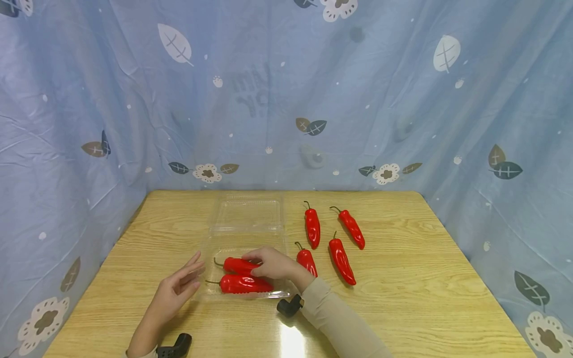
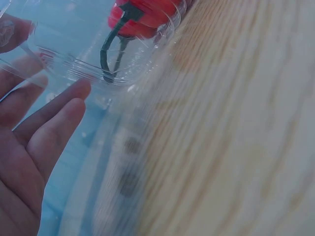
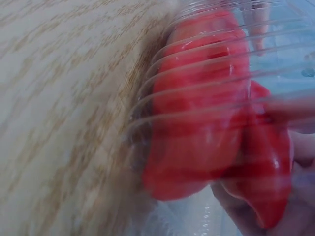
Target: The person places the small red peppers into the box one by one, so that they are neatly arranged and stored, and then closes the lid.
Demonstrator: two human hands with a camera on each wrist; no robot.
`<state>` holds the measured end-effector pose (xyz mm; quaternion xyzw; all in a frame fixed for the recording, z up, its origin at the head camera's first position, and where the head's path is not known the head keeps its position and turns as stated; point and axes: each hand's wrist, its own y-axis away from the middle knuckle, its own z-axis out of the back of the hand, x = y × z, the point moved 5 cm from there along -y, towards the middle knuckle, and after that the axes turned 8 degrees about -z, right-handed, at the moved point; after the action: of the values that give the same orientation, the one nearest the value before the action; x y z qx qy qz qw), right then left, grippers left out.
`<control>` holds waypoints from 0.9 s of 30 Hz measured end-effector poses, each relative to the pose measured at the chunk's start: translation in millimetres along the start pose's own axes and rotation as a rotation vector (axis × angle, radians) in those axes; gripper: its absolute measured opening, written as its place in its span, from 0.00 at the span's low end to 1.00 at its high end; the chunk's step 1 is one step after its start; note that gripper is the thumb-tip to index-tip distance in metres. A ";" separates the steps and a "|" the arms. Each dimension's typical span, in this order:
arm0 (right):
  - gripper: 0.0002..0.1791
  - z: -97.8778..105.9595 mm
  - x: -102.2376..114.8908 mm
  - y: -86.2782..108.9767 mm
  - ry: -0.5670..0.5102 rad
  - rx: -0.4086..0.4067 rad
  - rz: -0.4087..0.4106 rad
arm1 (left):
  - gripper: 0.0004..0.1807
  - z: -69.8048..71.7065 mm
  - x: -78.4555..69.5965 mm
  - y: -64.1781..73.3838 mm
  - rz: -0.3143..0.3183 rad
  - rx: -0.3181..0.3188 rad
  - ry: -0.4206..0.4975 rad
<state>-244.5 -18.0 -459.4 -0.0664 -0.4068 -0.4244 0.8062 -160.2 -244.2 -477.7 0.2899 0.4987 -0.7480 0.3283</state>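
A clear plastic clamshell box [image 1: 209, 291] lies with its lid [image 1: 248, 215] folded back. Inside its base, side by side, are two glossy red peppers with stems to the left. My right hand [image 1: 275, 264] holds the rear pepper [image 1: 233, 265], thumb and fingers about its right end. The front pepper [image 1: 243, 284] lies along the near wall; in the right wrist view that front pepper [image 3: 202, 113] shows through the ribbed plastic. Beside the box's left edge, my left hand [image 1: 173, 289] has its fingers extended and holds nothing. The left wrist view shows pepper stems [image 2: 109, 51] behind the plastic.
Several more red peppers lie right of the box, including a near one [image 1: 342, 261] and a back one [image 1: 312, 227]. Another pepper [image 1: 306, 260] is partly behind my right wrist. A blue patterned curtain [image 1: 268, 99] surrounds the wooden table [image 1: 403, 298].
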 end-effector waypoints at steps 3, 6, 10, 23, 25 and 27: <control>0.25 -0.8 0.1 -0.3 0.008 0.002 0.001 | 0.22 0.0 -1.2 -0.4 -0.032 -0.005 0.001; 0.25 -1.7 0.1 -0.7 0.004 0.005 -0.006 | 0.22 0.0 -2.0 -0.7 -0.041 -0.006 0.006; 0.24 -1.9 -0.1 -1.2 -0.006 0.000 -0.013 | 0.22 0.1 -2.1 -0.9 -0.031 -0.001 0.002; 0.25 -1.7 -1.7 -2.8 -0.042 -0.020 -0.046 | 0.22 -0.9 -3.2 -1.6 -0.048 -0.011 0.011; 0.25 -1.2 -1.3 -2.4 -0.050 -0.024 -0.052 | 0.22 -1.0 -3.3 -1.6 -0.050 -0.010 0.015; 0.25 -0.7 -1.0 -2.0 -0.062 -0.029 -0.056 | 0.22 -1.1 -3.2 -1.6 -0.052 -0.012 0.019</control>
<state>-245.8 -18.9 -461.1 -0.0799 -0.4273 -0.4504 0.7799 -159.4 -242.1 -474.7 0.2820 0.5138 -0.7505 0.3054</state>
